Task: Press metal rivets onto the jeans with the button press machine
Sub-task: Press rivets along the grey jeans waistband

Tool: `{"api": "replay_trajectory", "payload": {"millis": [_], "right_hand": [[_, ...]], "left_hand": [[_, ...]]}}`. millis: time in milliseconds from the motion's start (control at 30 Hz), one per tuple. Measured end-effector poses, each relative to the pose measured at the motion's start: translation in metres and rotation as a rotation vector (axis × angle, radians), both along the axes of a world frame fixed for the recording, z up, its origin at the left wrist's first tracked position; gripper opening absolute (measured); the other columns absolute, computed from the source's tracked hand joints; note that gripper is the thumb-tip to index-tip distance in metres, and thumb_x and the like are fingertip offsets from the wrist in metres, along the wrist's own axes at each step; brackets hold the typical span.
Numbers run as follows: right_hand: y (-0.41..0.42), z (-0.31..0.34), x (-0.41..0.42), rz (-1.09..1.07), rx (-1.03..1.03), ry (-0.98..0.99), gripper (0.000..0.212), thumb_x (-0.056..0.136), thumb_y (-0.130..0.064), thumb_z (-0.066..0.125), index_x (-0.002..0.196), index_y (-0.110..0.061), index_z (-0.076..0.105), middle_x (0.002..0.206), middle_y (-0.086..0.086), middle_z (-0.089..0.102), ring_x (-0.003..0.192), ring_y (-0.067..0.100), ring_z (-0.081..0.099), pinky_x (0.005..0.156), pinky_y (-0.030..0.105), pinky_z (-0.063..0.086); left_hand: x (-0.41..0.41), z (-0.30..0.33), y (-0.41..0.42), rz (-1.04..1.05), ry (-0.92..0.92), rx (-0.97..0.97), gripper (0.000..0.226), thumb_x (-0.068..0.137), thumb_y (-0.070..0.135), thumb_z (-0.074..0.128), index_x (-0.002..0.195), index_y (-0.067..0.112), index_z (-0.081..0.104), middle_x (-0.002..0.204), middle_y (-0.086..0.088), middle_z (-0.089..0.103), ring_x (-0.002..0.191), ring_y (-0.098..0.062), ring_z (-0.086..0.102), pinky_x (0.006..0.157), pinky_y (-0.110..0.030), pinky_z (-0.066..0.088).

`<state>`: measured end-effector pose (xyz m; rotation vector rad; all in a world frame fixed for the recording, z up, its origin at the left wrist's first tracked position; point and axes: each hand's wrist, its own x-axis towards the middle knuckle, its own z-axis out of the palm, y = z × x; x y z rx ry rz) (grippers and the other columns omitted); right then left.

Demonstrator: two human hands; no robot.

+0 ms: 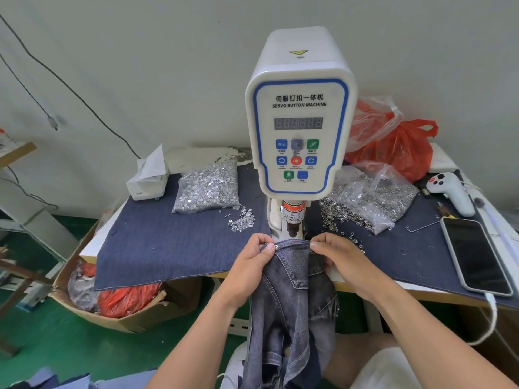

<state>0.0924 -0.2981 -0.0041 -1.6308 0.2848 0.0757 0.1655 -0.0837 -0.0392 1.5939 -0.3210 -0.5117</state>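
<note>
Bags of rivets (207, 188) flank the press (300, 113) as my left hand (252, 256) and right hand (334, 252) pinch the jeans (292, 290) beneath it, their length hanging toward me.

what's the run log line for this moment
left hand: pinches jeans edge | right hand: pinches edge | jeans: below press head
</note>
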Motion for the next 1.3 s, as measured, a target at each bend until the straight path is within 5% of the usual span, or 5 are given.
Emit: {"api": "replay_trajectory", "payload": {"millis": [433, 900, 1100, 1300], "right_hand": [[-0.003, -0.002, 0.002, 0.009, -0.042, 0.002, 0.018, 0.100, -0.022, 0.059, 0.086, -0.021, 0.069, 0.068, -0.013, 0.055, 0.059, 0.000, 0.043, 0.066, 0.026, 0.035], [-0.007, -0.011, 0.004, 0.046, 0.006, -0.032, 0.026, 0.098, -0.027, 0.058, 0.076, -0.034, 0.071, 0.067, -0.016, 0.055, 0.059, -0.002, 0.045, 0.056, 0.010, 0.039], [-0.009, -0.013, 0.004, 0.041, -0.056, -0.020, 0.018, 0.092, -0.036, 0.060, 0.078, -0.033, 0.069, 0.066, -0.014, 0.052, 0.059, 0.000, 0.042, 0.064, 0.026, 0.035], [-0.009, -0.014, 0.005, 0.043, -0.026, -0.028, 0.022, 0.096, -0.030, 0.061, 0.077, -0.032, 0.070, 0.069, -0.015, 0.057, 0.059, -0.002, 0.046, 0.064, 0.023, 0.036]], "left_hand": [[-0.001, -0.001, -0.001, 0.013, 0.007, -0.014, 0.014, 0.098, 0.044, 0.057, 0.100, 0.033, 0.065, 0.098, 0.004, 0.069, 0.094, -0.012, 0.064, 0.090, -0.034, 0.049], [-0.003, 0.001, -0.002, 0.016, 0.003, -0.016, 0.015, 0.100, 0.042, 0.056, 0.102, 0.030, 0.064, 0.096, 0.005, 0.070, 0.093, -0.009, 0.065, 0.089, -0.032, 0.050], [-0.004, 0.001, -0.002, 0.021, 0.004, -0.007, 0.012, 0.107, 0.036, 0.054, 0.101, 0.031, 0.064, 0.093, 0.008, 0.070, 0.089, -0.006, 0.065, 0.083, -0.025, 0.050], [-0.006, 0.005, -0.003, 0.021, 0.018, -0.014, 0.013, 0.099, 0.044, 0.057, 0.098, 0.034, 0.065, 0.093, 0.007, 0.069, 0.090, -0.008, 0.064, 0.088, -0.031, 0.050]]}}
